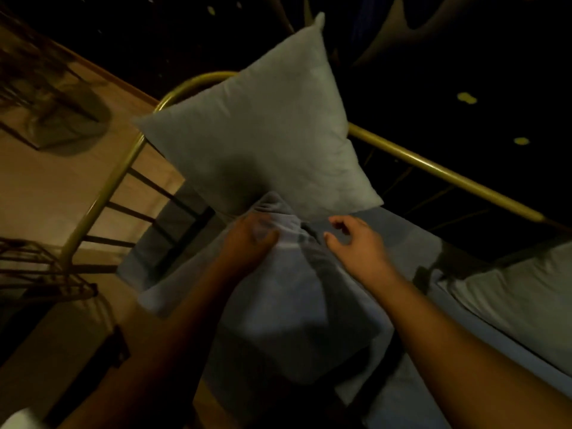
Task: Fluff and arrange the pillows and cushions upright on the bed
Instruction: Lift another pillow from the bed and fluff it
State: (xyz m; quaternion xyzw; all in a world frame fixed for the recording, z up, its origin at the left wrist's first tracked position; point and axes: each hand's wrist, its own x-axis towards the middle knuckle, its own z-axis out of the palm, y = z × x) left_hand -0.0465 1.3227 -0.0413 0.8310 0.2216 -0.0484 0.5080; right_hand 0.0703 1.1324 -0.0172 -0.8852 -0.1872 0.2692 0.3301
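A pale square cushion [263, 134] stands upright on one corner against the brass headboard rail [433, 168]. In front of it lies a grey-blue pillow [288, 292], one corner raised toward the cushion. My left hand [250, 236] pinches that raised corner. My right hand [356, 239] hovers just right of the same corner, fingers curled apart and holding nothing. Another pale pillow [520, 298] lies flat on the bed [411, 243] at the right edge. The room is dim and the picture is blurred.
The brass bed frame [102, 196] curves down on the left with dark bars. A wooden floor [46, 187] lies beyond it, with a dark wire rack [37, 270] at the lower left. Behind the headboard everything is dark.
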